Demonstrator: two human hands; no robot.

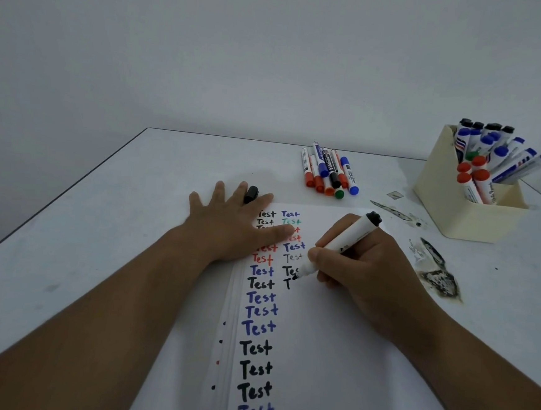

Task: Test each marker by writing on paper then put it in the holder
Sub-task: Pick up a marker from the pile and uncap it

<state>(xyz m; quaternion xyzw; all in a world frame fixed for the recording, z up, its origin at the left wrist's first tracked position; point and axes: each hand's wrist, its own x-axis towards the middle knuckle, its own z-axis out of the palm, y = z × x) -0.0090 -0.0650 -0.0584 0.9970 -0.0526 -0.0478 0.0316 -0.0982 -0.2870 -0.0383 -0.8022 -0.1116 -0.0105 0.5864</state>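
My right hand (358, 260) grips a white marker with a black end (354, 235), its black tip touching the paper (331, 355) beside a lone black "T" in the second column. My left hand (235, 224) lies flat with fingers spread on the paper's top left corner, and a black cap (250, 194) is pinched between two of its fingers. The paper carries two columns of the word "Test" in black, blue, red and green. A cream holder (451, 199) at the right holds several markers. A loose pile of markers (328, 172) lies beyond the paper.
The white table (98, 239) meets a plain wall at its far edge. Dark scorch-like stains (438, 276) mark the surface right of the paper, between my right hand and the holder. The table's left edge runs diagonally.
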